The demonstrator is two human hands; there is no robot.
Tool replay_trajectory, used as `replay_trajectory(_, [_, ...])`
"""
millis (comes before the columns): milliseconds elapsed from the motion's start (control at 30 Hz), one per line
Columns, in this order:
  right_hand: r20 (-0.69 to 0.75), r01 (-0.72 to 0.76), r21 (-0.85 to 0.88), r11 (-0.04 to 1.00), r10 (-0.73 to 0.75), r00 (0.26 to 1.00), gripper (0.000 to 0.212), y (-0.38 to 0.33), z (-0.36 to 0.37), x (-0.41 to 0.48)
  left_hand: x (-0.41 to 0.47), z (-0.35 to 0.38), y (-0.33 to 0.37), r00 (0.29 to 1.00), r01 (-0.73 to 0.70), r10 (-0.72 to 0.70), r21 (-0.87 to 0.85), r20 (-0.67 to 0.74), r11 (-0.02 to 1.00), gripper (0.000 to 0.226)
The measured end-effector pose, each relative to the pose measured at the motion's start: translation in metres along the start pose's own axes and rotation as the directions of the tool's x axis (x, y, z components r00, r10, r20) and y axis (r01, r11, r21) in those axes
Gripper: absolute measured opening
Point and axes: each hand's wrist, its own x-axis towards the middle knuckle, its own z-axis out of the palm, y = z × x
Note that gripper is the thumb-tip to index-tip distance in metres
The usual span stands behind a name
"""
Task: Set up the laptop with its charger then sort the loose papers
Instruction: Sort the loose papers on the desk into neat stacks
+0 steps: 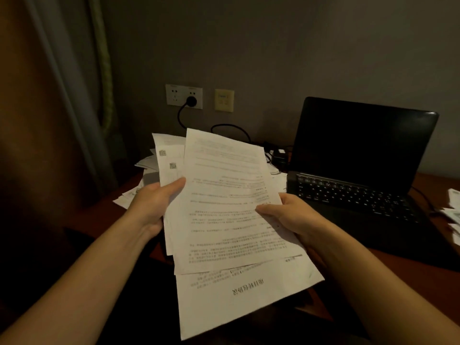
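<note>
Left hand (154, 204) and right hand (295, 216) are each pinching, thumb on top, a side edge of the loose white printed paper sheets (224, 215), seemingly light, floppy and slippery, over the reddish-brown wooden tabletop's (431, 183) front edge.

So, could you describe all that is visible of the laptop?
The laptop is black and looks like matte plastic. It stands open on the reddish wooden desk, right of the papers, its lid tilted back near the wall. The screen is dark; the keys show faint pale legends. A dark cable runs by its right side; whether it is plugged in is unclear.
</note>
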Motion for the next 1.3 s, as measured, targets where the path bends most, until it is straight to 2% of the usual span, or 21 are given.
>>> replay_trajectory(133, [-0.034,0.079,-0.027,0.997,-0.080,0.996,0.021,-0.003,-0.008,-0.008,-0.002,0.014,0.006,0.996,-0.084,0.083,-0.092,-0.022,0.992,0.028])
replay_trajectory(233, [-0.129,0.169,0.008,0.986,-0.167,0.977,0.021,-0.004,-0.019,-0.018,-0.004,0.035,0.011,0.989,-0.147,0.147,-0.131,-0.011,0.980,0.026])
replay_trajectory(433, [-0.326,0.287,0.068,0.956,-0.250,0.912,0.016,-0.003,-0.051,-0.036,-0.006,0.077,0.025,0.964,-0.237,0.244,-0.074,0.104,0.969,0.023])
replay_trajectory(533, [-0.369,0.284,0.104,0.953,-0.228,0.901,0.018,0.001,-0.067,-0.043,-0.008,0.101,0.033,0.952,-0.258,0.261,-0.039,0.157,0.965,0.023])
replay_trajectory(733, [-0.419,0.225,0.127,0.966,-0.153,0.895,0.017,0.015,-0.098,-0.060,-0.007,0.146,0.028,0.953,-0.199,0.200,-0.030,0.227,0.980,0.023])
replay_trajectory(833, [-0.423,0.198,0.104,0.975,-0.137,0.896,0.019,0.026,-0.113,-0.070,-0.002,0.159,0.009,0.961,-0.125,0.127,-0.024,0.246,0.992,0.025])
replay_trajectory(967, [-0.474,0.197,0.049,0.979,-0.151,0.868,0.022,0.038,-0.127,-0.077,0.007,0.165,-0.017,0.960,-0.129,0.102,0.091,0.259,0.987,0.025])
replay_trajectory(1033, [-0.501,0.207,0.030,0.978,-0.165,0.850,0.022,0.040,-0.131,-0.079,0.012,0.169,-0.028,0.954,-0.120,0.074,0.145,0.291,0.982,0.022])
replay_trajectory(1133, [-0.521,0.216,0.056,0.975,-0.156,0.839,0.020,0.042,-0.135,-0.078,0.017,0.172,-0.041,0.930,-0.002,-0.036,0.104,0.367,0.995,0.021])
replay_trajectory(1300, [-0.487,0.194,0.065,0.979,-0.138,0.863,0.022,0.048,-0.138,-0.076,0.012,0.178,-0.048,0.887,0.048,-0.078,0.075,0.456,0.996,0.022])
